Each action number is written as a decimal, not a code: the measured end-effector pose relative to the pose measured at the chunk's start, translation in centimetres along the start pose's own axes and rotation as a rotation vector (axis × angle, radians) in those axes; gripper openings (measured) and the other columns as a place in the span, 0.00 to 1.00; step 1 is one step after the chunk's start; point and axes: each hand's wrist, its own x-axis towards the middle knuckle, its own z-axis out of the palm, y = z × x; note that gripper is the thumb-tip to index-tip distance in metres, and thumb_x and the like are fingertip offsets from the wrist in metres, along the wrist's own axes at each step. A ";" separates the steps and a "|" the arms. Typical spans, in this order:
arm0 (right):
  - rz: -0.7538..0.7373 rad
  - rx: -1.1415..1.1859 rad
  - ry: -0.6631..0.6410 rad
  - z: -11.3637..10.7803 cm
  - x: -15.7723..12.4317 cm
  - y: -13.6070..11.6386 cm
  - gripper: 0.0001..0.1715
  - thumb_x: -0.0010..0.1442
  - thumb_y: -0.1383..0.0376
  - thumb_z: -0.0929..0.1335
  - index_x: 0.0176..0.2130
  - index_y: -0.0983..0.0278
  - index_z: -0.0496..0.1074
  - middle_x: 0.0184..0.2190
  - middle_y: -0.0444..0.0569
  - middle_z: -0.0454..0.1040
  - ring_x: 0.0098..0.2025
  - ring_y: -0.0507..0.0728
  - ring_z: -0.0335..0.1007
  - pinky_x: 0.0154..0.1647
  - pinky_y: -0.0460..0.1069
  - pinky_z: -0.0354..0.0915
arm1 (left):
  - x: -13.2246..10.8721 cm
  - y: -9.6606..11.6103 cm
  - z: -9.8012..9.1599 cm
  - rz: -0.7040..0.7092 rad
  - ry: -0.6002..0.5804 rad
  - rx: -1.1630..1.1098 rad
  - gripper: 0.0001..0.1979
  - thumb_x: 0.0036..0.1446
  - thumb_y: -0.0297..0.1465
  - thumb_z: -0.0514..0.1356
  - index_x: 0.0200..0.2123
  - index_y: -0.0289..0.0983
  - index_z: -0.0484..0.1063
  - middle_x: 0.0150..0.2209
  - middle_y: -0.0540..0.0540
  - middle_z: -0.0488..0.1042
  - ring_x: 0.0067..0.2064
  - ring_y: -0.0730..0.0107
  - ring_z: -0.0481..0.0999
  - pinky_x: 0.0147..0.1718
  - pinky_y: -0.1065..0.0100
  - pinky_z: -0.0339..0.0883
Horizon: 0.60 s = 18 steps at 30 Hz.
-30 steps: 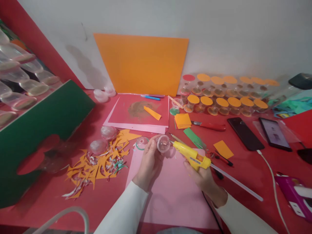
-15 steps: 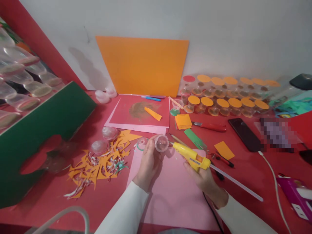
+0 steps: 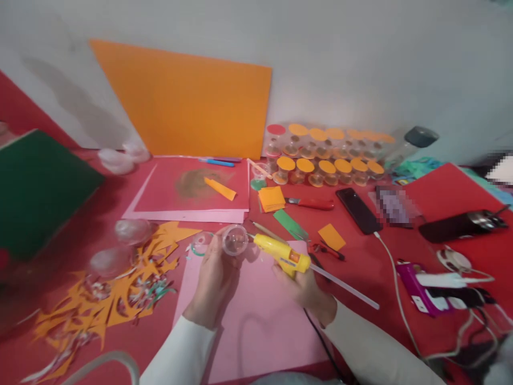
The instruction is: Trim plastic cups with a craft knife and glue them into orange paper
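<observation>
Over the far part of the pink sheet (image 3: 264,326), the left hand (image 3: 210,275) has its grip curled round a clear plastic cup (image 3: 235,240). Also over the pink sheet, the right hand (image 3: 302,286) has its grip wrapped about the handle of a yellow glue gun (image 3: 276,251), nozzle (image 3: 251,236) close at the cup's rim; contact there cannot be told. Orange scraps (image 3: 120,299) lie left of the pink sheet.
</observation>
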 end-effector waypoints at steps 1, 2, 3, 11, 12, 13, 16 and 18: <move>-0.006 -0.044 0.018 -0.1 0.2 -0.2 0.17 0.63 0.51 0.68 0.36 0.62 0.75 0.27 0.50 0.76 0.30 0.59 0.75 0.35 0.51 0.74 | 0.1 0.1 0.1 -0.011 0.010 -0.013 0.13 0.57 0.43 0.66 0.35 0.37 0.79 0.31 0.45 0.81 0.31 0.65 0.80 0.28 0.70 0.75; -0.012 -0.072 0.026 -0.2 0.4 -0.5 0.17 0.62 0.51 0.68 0.36 0.62 0.75 0.27 0.50 0.76 0.30 0.59 0.75 0.35 0.52 0.74 | 0.1 0.1 0.2 -0.018 0.025 -0.022 0.14 0.56 0.43 0.67 0.35 0.37 0.79 0.31 0.46 0.81 0.31 0.66 0.80 0.28 0.71 0.75; -0.020 -0.090 0.024 -0.4 0.5 -0.8 0.17 0.62 0.51 0.68 0.38 0.62 0.75 0.28 0.51 0.77 0.31 0.60 0.76 0.36 0.52 0.74 | 0.2 0.2 0.3 -0.022 0.039 -0.026 0.15 0.55 0.42 0.68 0.35 0.36 0.79 0.31 0.46 0.82 0.31 0.67 0.80 0.28 0.72 0.75; -0.043 -0.068 -0.046 -1.2 1.3 -2.5 0.13 0.64 0.55 0.66 0.41 0.60 0.76 0.30 0.49 0.80 0.32 0.58 0.77 0.36 0.49 0.74 | 0.1 0.0 -0.1 0.001 0.031 0.019 0.18 0.54 0.46 0.69 0.37 0.36 0.79 0.32 0.47 0.82 0.31 0.70 0.79 0.30 0.71 0.76; -0.030 -0.069 -0.048 -1.1 1.2 -2.4 0.13 0.64 0.55 0.67 0.40 0.59 0.76 0.30 0.48 0.79 0.32 0.58 0.77 0.35 0.49 0.74 | 0.1 0.0 -0.1 0.006 0.014 0.027 0.18 0.54 0.46 0.68 0.37 0.36 0.80 0.32 0.46 0.81 0.30 0.70 0.78 0.30 0.71 0.76; -0.014 -0.068 -0.049 -1.0 1.2 -2.3 0.13 0.64 0.55 0.67 0.41 0.59 0.76 0.30 0.48 0.80 0.33 0.58 0.77 0.35 0.48 0.74 | 0.1 0.0 -0.2 0.010 -0.006 0.037 0.19 0.54 0.46 0.68 0.37 0.36 0.80 0.32 0.46 0.81 0.30 0.69 0.77 0.30 0.70 0.76; 0.020 -0.049 -0.047 -0.8 1.0 -2.0 0.14 0.63 0.54 0.68 0.43 0.59 0.76 0.33 0.48 0.80 0.36 0.58 0.78 0.35 0.47 0.74 | 0.1 0.0 -0.2 0.018 -0.047 0.062 0.18 0.56 0.47 0.66 0.38 0.37 0.80 0.32 0.47 0.81 0.27 0.69 0.75 0.29 0.69 0.75; 0.028 -0.034 -0.047 -0.9 1.0 -2.2 0.13 0.63 0.54 0.69 0.42 0.59 0.76 0.34 0.48 0.80 0.37 0.58 0.78 0.35 0.47 0.74 | 0.1 0.1 -0.1 0.029 -0.040 0.053 0.16 0.57 0.45 0.65 0.38 0.38 0.80 0.33 0.47 0.81 0.28 0.69 0.75 0.27 0.70 0.75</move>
